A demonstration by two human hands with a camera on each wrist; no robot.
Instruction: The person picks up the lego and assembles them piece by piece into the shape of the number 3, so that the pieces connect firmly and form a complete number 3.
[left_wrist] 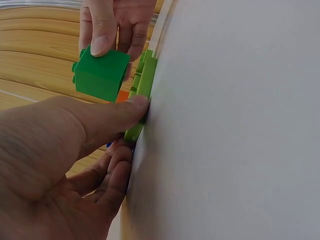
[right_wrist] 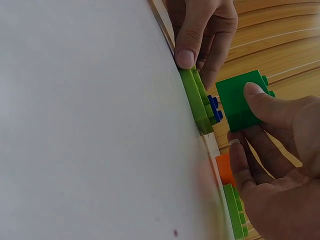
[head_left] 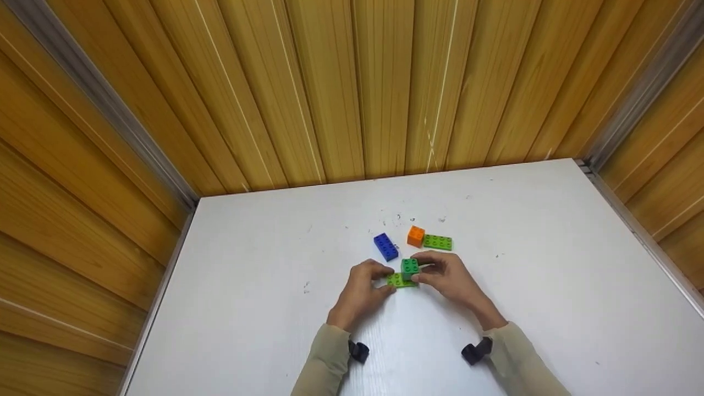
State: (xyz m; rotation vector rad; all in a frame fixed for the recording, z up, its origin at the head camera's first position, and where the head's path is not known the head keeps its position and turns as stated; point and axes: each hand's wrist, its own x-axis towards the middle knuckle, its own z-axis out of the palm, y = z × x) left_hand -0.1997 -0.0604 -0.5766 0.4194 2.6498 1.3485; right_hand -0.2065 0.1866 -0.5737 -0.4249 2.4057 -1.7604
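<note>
My right hand [head_left: 448,278] pinches a dark green square brick [head_left: 410,267] between thumb and fingers, studs facing up. The brick hovers just above a light green flat plate [head_left: 397,280] on the table; the right wrist view shows a gap between that plate [right_wrist: 197,100] and the dark green brick [right_wrist: 239,97]. At the plate's left end, my left hand [head_left: 363,286] grips it by its edges with thumb and fingers. In the left wrist view the thumb lies along the near side of the plate [left_wrist: 144,77].
A blue oblong brick [head_left: 386,247] lies just beyond the hands. Farther right, an orange square brick [head_left: 416,236] touches or nearly touches a second light green plate [head_left: 438,242]. The white table [head_left: 247,275] meets wood-patterned walls [head_left: 330,99] at the back and sides.
</note>
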